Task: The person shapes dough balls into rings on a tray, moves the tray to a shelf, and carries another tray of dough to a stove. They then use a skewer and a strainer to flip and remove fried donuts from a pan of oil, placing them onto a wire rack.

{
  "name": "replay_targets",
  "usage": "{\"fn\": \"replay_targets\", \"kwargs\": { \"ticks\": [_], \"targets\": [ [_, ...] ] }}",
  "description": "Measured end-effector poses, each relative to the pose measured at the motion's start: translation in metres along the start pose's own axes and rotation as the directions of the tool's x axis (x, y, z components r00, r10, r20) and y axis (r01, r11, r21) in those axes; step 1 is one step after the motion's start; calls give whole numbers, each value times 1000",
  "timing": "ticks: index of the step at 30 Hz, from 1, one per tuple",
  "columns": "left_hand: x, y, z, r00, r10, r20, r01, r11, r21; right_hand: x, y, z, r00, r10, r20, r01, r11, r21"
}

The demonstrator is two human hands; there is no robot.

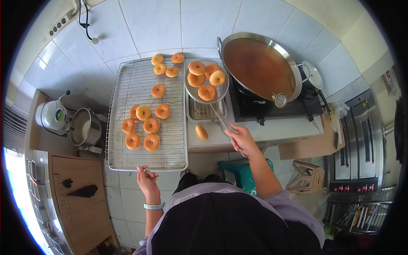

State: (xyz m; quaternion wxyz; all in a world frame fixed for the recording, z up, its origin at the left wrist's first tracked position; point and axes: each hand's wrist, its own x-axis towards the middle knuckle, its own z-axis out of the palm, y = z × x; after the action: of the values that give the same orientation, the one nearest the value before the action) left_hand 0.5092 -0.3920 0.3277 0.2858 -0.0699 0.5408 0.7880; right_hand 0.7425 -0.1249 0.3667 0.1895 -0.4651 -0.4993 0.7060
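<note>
The big round pan (259, 63) full of brown oil sits on the stove (276, 108). Left of it lies the wide wire rack (172, 144) with 12 doughnuts on it. Between them, over a small tray (204, 112), the flat skimmer (192, 94) carries 5 doughnuts (207, 92). The right hand (242, 139) is wrapped tight round the end of its long handle. I think the load is light but tippy. The doughnuts look soft and oily, so they could slide off. The left hand (147, 180), by the rack's near edge, seems to pinch a thin stick (142, 169). 1 lone doughnut (201, 131) lies on the tabletop (255, 129).
</note>
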Motion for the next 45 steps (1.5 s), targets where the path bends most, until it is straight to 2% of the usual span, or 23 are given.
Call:
{"fn": "replay_targets", "kwargs": {
  "ticks": [5,13,16,20,23,27,31,34,37,39,41,45],
  "targets": [
    [-1,0,9,1000,-6,-1,6,1000,-8,27,22,-7,998,62,7,-62,995,-76],
    [9,-2,-9,1000,4,4,-4,1000,-24,22,-31,17,994,52,96,-25,964,-265],
    [11,-1,-13,1000,-10,-18,9,1000,-22,38,-45,45,988,-6,154,47,963,-266],
    [12,3,-22,999,-31,-45,29,999,-45,68,-79,107,971,16,240,85,910,-405],
    [17,9,-39,997,-39,-71,35,998,-52,95,-81,151,962,-46,269,192,815,-547],
    [28,19,-68,991,-18,-130,9,998,-70,121,-78,191,964,-182,193,264,734,-625],
    [47,30,-89,988,-6,-155,-6,997,-78,129,-83,205,966,-192,173,259,744,-616],
    [59,35,-92,991,-12,-134,3,998,-68,131,-76,208,941,-330,74,293,684,-668],
    [73,40,-87,995,-34,-95,31,999,-31,117,-71,190,942,-333,-41,259,800,-542],
    [79,43,-81,996,-54,-73,56,998,13,96,-54,170,958,-253,-135,206,936,-287],
    [85,45,-74,996,-71,-49,74,995,68,58,-40,152,969,-152,-193,117,977,-180],
    [92,36,-68,999,-30,37,23,986,164,10,1,123,957,-59,-285,33,995,-93]
  ]
}}
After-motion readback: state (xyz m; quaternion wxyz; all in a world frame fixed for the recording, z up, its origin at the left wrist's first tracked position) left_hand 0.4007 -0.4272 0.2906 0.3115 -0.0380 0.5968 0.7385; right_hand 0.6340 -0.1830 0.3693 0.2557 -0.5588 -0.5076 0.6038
